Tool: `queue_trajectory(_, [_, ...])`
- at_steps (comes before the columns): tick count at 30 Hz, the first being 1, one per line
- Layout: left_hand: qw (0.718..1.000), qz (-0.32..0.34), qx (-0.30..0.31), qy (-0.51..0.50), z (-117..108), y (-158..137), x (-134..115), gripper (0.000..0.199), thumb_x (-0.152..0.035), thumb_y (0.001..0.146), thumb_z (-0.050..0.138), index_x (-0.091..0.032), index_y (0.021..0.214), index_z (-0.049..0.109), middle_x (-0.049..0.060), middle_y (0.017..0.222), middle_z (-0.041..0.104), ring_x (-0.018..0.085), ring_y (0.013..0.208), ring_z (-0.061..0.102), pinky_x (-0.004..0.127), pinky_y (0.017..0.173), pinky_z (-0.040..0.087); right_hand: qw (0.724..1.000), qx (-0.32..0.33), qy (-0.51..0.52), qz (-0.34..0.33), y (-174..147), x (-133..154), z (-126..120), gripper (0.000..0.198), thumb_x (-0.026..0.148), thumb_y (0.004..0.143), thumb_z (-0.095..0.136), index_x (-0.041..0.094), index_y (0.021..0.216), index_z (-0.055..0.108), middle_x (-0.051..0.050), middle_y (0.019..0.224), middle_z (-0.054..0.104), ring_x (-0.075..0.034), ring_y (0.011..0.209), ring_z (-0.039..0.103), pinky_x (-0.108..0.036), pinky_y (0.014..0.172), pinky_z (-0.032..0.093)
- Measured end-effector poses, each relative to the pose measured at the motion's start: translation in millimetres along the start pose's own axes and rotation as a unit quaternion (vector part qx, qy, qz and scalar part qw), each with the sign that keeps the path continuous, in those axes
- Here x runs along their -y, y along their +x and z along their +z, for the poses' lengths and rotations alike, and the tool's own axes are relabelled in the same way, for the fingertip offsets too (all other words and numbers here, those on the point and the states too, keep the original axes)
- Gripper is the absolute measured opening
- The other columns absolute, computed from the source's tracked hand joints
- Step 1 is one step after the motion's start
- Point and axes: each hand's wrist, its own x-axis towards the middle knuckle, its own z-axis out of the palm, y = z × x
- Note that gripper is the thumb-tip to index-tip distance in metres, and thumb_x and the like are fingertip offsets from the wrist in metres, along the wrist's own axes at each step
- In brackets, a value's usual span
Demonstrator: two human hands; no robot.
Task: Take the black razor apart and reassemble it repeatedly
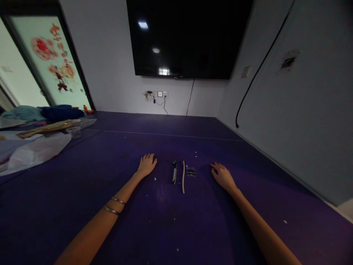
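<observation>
Between my two hands, a razor (pixel 174 173) with a grey and black handle lies on the purple surface, its head at the far end. Beside it on the right is a pale toothbrush (pixel 183 178), bristle end away from me. A small clear pack with dark strips (pixel 191 171) lies right of the toothbrush; its contents are too small to name. My left hand (pixel 147 164) rests palm down left of the razor, fingers spread and holding nothing. My right hand (pixel 223 176) lies to the right of the pack, fingers stretched out, nothing in it.
Plastic bags (pixel 38 152), cardboard (pixel 51 128) and folded blue cloth (pixel 62 112) are heaped at the far left. A television (pixel 187 40) hangs above wall sockets (pixel 160 94). A black cable (pixel 261 66) runs down the right wall. White specks dot the surface.
</observation>
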Motion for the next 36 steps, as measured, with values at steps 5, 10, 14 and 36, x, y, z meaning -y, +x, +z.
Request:
queue_trajectory(5, [0.997,0.007,-0.066,-0.025,-24,0,-23,0.028,-0.03,0.088,0.037,-0.017,0.099,0.059,0.012,0.105,0.06,0.026,0.108,0.049,0.038,0.092,0.036,1.0,0.007,-0.006,0.009,0,3,-3,0.04,0.025,0.085,0.039,0.013,0.117,0.06,-0.015,0.126,0.055,-0.026,0.12,0.046,-0.04,0.099,0.037])
queue_trajectory(10, [0.989,-0.004,0.086,-0.116,-34,-4,-63,0.022,-0.032,0.082,0.047,-0.019,0.083,0.064,0.007,0.088,0.066,0.021,0.083,0.06,0.03,0.074,0.043,1.0,0.017,-0.007,0.018,0,5,-5,0.04,0.026,0.086,0.038,0.015,0.117,0.06,-0.013,0.126,0.054,-0.025,0.121,0.046,-0.04,0.099,0.037])
queue_trajectory(14, [0.977,0.021,0.175,-0.123,-26,-9,-92,0.038,-0.053,0.077,0.05,-0.018,0.078,0.065,0.011,0.083,0.067,0.026,0.079,0.063,0.033,0.069,0.045,1.0,0.016,-0.007,0.018,0,5,-5,0.04,0.027,0.086,0.038,0.014,0.117,0.06,-0.013,0.127,0.054,-0.025,0.12,0.047,-0.039,0.1,0.036])
queue_trajectory(36, [0.794,-0.099,0.353,-0.485,-48,18,-65,0.031,-0.041,0.08,0.052,-0.012,0.07,0.053,0.007,0.059,0.064,0.018,0.055,0.064,0.029,0.051,0.051,0.999,0.003,0.018,0.03,0,5,-4,0.037,0.028,0.084,0.041,0.018,0.113,0.062,-0.012,0.125,0.055,-0.026,0.117,0.048,-0.041,0.097,0.037])
